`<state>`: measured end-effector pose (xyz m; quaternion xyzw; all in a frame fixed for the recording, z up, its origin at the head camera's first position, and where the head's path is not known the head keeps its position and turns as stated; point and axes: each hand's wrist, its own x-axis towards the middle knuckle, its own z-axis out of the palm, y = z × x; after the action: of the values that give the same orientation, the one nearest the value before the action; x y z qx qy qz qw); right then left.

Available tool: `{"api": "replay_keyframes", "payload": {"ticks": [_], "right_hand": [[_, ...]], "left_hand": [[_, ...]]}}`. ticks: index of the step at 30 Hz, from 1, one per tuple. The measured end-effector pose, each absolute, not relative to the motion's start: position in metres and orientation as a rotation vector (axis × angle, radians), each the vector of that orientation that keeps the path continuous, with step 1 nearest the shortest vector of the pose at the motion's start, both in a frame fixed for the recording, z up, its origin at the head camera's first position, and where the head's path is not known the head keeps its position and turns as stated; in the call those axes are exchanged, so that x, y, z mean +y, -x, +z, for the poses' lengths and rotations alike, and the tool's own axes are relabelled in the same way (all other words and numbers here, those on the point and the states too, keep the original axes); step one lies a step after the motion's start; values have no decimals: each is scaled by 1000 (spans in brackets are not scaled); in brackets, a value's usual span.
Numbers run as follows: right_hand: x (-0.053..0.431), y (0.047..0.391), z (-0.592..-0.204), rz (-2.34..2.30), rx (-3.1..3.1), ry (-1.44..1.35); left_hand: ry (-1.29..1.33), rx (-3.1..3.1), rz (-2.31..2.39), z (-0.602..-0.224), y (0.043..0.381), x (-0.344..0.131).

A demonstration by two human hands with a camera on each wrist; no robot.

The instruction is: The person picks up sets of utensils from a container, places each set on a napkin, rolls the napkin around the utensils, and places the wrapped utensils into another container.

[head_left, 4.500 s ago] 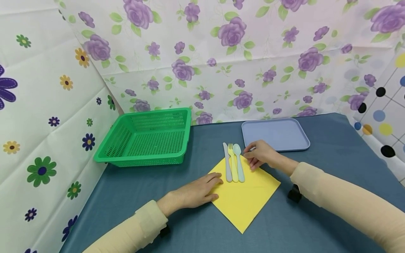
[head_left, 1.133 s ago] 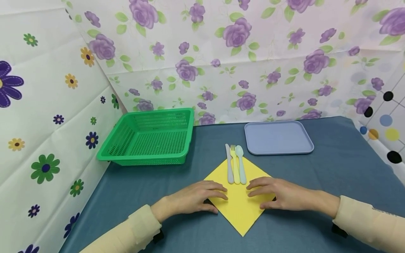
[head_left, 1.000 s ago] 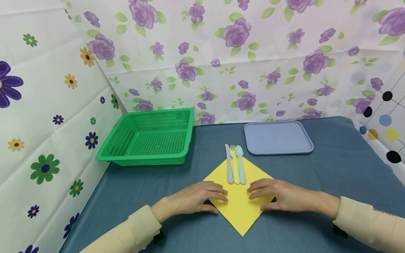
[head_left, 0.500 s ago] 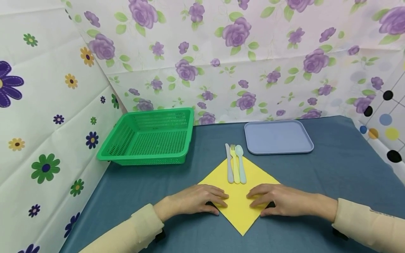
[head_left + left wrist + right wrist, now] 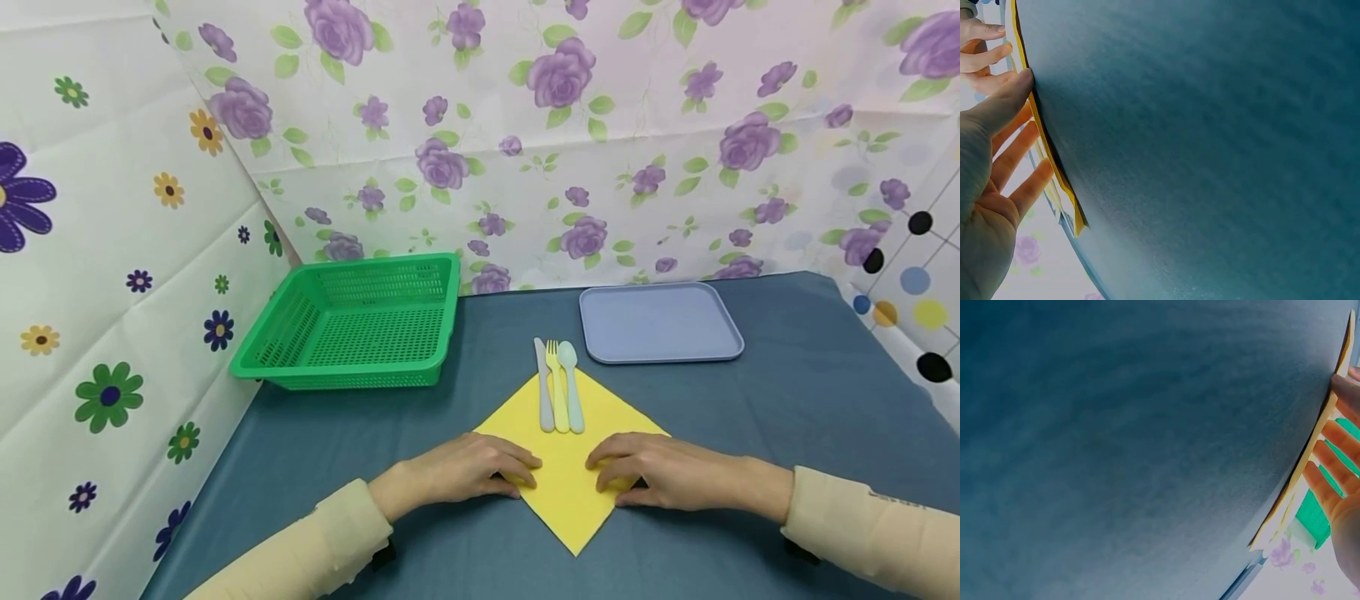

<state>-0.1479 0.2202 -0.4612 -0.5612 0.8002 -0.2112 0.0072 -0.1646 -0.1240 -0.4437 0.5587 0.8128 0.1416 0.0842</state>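
Observation:
A yellow napkin (image 5: 566, 483) lies cornerwise on the table, its near corner towards the person. Side by side across its far corner lie a greyish knife (image 5: 543, 396), a yellow fork (image 5: 557, 392) and a pale green spoon (image 5: 572, 392). The left hand (image 5: 476, 468) is at the napkin's lower left edge, fingertips over the napkin and thumb by its border. At the lower right edge the right hand (image 5: 671, 471) mirrors it. Both wrist views show loosely bent, spread fingers along the napkin's edge (image 5: 1054, 153); a firm pinch is not plain.
A green perforated basket (image 5: 431, 362) stands at the back left of the blue-covered table (image 5: 787, 400). A pale blue tray (image 5: 660, 325) lies at the back right. Flower-printed cloths (image 5: 510, 192) hang behind and at the left.
The right hand has moved from beside the spoon down to the napkin's lower right edge. Both hands have lowered slightly, fingers bending more onto the napkin. The cutlery lies as before.

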Motion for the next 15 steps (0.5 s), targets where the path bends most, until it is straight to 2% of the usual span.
{"api": "replay_keyframes", "payload": {"ticks": [7,15], "right_hand": [[219,150,-462,-682,2509,1851],[219,151,-461,-703,2503,1831]], "left_hand": [[-1690,2432,453,-445,164,-125],[-1632,2426,507,-444,163,-125]]}}
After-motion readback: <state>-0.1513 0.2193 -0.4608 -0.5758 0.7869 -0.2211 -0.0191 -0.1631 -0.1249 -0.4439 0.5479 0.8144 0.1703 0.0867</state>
